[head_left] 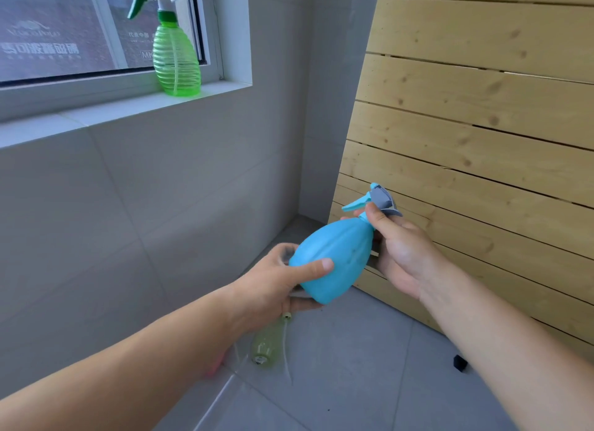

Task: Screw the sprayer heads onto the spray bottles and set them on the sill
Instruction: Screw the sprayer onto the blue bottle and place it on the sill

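Observation:
A light blue spray bottle (334,257) is held tilted in mid-air, its blue and grey sprayer head (377,201) pointing up to the right. My left hand (276,283) grips the bottle's wide base. My right hand (401,250) wraps the neck just under the sprayer head. A green ribbed spray bottle (176,61) with a green and white sprayer head stands upright on the white window sill (96,112) at the upper left. On the floor below my left hand lies a pale green bottle (266,344) with a thin tube beside it.
A slatted pale wood panel (482,125) leans against the wall on the right. Grey tiled walls meet in the corner behind the bottle. A small black object (460,362) sits on the grey tile floor near my right forearm.

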Demonstrator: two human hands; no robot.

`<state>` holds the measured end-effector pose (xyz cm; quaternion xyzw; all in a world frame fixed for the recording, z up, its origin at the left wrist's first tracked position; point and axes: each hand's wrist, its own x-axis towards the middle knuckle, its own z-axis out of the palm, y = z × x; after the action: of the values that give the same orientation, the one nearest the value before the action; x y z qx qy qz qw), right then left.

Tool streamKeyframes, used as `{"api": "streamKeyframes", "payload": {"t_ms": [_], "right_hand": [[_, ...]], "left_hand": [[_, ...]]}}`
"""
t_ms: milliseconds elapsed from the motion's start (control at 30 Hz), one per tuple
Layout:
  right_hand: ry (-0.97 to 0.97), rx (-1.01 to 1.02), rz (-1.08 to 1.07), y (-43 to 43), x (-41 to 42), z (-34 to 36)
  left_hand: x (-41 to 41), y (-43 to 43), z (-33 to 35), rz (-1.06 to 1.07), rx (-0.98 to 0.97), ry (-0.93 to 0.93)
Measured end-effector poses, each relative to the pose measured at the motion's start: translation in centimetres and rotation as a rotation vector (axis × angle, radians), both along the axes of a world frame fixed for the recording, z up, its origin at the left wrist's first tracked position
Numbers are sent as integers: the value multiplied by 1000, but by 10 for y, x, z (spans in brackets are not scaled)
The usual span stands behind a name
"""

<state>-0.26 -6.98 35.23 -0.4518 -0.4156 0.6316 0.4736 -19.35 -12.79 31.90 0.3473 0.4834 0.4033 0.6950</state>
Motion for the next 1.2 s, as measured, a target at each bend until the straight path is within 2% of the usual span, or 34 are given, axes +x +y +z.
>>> {"api": "streamKeyframes", "payload": {"t_ms": [67,133,200,267,367,533,767,867,1000,1200], "right_hand": [[7,11,3,0,-1,2],[19,20,3,-1,-3,4],[28,28,6,-2,-5,4],[24,39,13,-3,-5,3],[31,47,19,-3,-3,2],[33,60,-40,-2,-6,-1],[20,99,-75,-2,-10,3],[1,77,-80,-2,-8,5],[-28,55,36,-4,1,10],[-143,141,124,-9,-6,18]], "left_hand": [[0,2,-4,56,89,33],[0,5,-5,63,102,-43],[1,5,-5,56,-2,-167],[2,2,0,15,-114,-183],[4,2,3,-2,-94,-128],[8,1,7,150,76,-9],[14,-8,5,242,312,227],[11,-6,5,175,268,219],[-4,-1,5,-100,106,150],[-14,2,3,-303,108,11]]}}
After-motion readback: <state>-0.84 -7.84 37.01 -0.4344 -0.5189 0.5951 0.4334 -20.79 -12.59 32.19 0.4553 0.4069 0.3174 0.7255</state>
